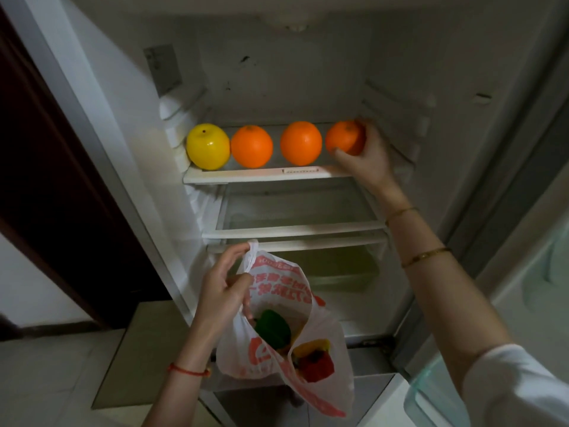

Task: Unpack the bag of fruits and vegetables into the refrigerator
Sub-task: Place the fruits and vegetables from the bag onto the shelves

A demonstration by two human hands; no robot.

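Observation:
The refrigerator stands open in front of me. Its top shelf [264,175] carries a yellow apple [207,146] at the left, then two oranges [252,146] [301,143]. My right hand [366,152] grips a third orange [343,137] at the shelf's right end, resting on or just above it. My left hand [221,288] holds up the handle of a white plastic bag with red print [277,303] below the shelves. Inside the bag I see a green pepper [272,329], a yellow one [311,346] and a red one [317,365].
Two lower glass shelves [295,229] and a crisper drawer [335,269] sit beneath the top shelf. The fridge door [523,272] hangs open at the right. A dark wooden door [46,180] is at the left, tiled floor [55,380] below.

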